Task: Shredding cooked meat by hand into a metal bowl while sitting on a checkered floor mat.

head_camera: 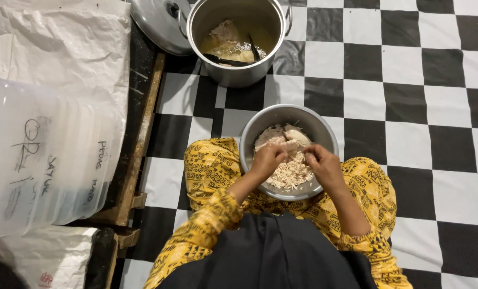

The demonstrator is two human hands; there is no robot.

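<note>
A black-and-white checkered floor [410, 80] carries everything here. Over a steel bowl [324, 131] resting on the person's lap, the left hand [267, 159] and right hand [323, 165] each close their grip on a pale piece of chicken [291, 140], pinched between them. Shredded meat [290, 174] lies in the bowl below. Beyond the bowl stands a pot [233, 75] holding broth, its lid [156, 24] leaning beside it. At the left, stacked plastic tubs [46, 160] and white sacks [62, 43] flank a wooden pallet [140, 139].
</note>
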